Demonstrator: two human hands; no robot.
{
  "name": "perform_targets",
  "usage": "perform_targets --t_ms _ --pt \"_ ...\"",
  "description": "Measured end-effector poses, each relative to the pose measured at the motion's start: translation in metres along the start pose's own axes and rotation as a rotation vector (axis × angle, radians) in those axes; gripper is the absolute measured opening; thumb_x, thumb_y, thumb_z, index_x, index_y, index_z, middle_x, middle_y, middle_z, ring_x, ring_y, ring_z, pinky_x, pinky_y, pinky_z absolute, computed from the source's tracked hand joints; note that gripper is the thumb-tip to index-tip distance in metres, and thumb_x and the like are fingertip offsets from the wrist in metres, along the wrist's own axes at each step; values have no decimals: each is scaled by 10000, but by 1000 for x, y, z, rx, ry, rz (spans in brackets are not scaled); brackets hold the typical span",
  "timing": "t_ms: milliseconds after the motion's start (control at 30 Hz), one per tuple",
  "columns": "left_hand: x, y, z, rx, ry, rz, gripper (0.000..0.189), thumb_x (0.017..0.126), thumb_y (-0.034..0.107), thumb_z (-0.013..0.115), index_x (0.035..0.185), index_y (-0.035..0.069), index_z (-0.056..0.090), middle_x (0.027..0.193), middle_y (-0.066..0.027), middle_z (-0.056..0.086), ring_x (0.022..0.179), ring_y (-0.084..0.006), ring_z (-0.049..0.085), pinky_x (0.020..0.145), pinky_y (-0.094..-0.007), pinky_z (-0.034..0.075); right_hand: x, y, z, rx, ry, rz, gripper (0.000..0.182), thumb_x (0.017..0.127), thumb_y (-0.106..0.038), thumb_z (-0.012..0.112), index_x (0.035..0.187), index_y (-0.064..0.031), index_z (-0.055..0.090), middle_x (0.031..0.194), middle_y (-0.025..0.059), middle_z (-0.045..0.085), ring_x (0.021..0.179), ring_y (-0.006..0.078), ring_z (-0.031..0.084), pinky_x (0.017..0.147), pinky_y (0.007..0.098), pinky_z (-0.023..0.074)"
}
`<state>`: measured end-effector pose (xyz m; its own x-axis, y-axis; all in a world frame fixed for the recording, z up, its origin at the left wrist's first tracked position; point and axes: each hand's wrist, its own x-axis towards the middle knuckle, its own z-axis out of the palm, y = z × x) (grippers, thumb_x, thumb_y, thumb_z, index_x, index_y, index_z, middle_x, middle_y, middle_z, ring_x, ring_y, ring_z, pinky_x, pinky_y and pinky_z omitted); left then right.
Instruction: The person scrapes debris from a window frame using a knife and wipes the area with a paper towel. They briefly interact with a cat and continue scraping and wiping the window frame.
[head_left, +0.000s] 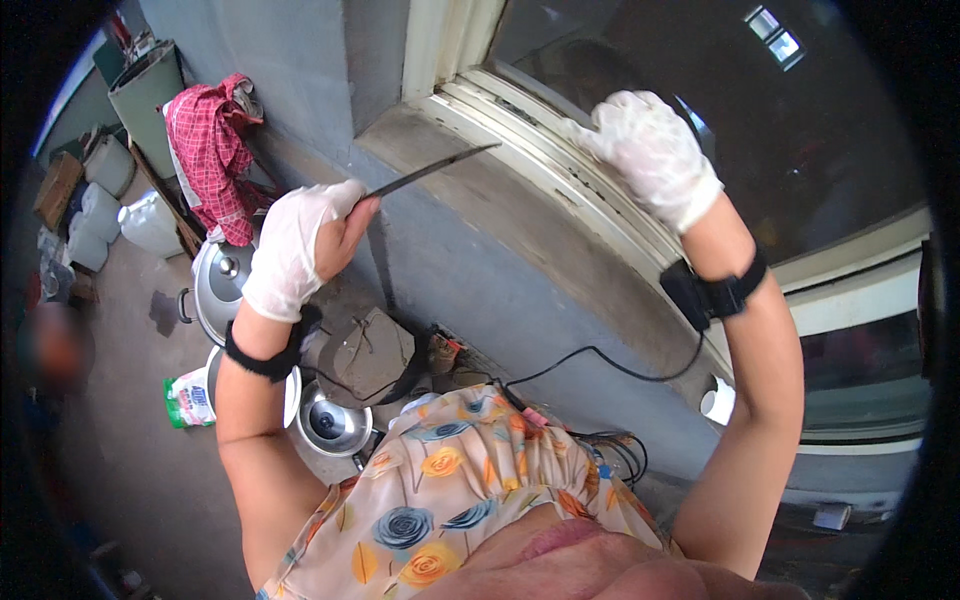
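Note:
My left hand (304, 251), in a white glove with its thumb uncovered, grips a long, thin, dark blade, perhaps a knife (435, 170). Its tip points towards the lower rail of a white sliding window frame (551, 169) and appears above the concrete sill (480, 184). My right hand (649, 157), also in a white glove, is raised before the dark window pane (810, 142). Its fingers are curled and the thumb points left towards the frame. Whether it touches the frame or holds something small is hidden. Dark grime lies along the window track (517, 116).
A cable (600, 352) hangs between the black wrist straps. Below are a lidded pot (225, 277), a smaller lidded pan (334, 424), a covered round container (367, 352) and a green-and-white packet (187, 401). A red checked cloth (210, 157) hangs near plastic jugs (154, 225). A white cup (718, 401) stands on the sill.

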<state>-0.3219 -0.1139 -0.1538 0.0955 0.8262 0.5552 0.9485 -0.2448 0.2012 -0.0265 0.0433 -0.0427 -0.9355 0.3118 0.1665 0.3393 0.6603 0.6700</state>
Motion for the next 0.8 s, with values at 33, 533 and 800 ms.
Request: perform_targets --t_ms 33,533,800 --pt "-10 -9 -2 -4 -9 -20 223 881 231 618 731 69 590 627 -170 579 612 -373 597 551 -444 462 21 0 14 1 -34 32 215 887 -293 558 912 -114 676 833 125 630 845 289 619 735 403 534" --pt "-130 -103 -11 -87 -45 -372 150 861 173 650 778 51 619 624 -182 569 607 -384 582 563 -440 446 171 -43 99 157 -563 273 470 942 -430 434 998 -53 709 1019 204 668 994 370 635 846 421 501" --pt "-126 -111 -2 -127 -94 -360 156 855 179 651 768 57 608 628 -177 571 623 -384 586 569 -447 444 164 -31 123 143 -440 84 278 873 -270 529 1053 -171 717 946 172 682 899 365 656 784 445 515"
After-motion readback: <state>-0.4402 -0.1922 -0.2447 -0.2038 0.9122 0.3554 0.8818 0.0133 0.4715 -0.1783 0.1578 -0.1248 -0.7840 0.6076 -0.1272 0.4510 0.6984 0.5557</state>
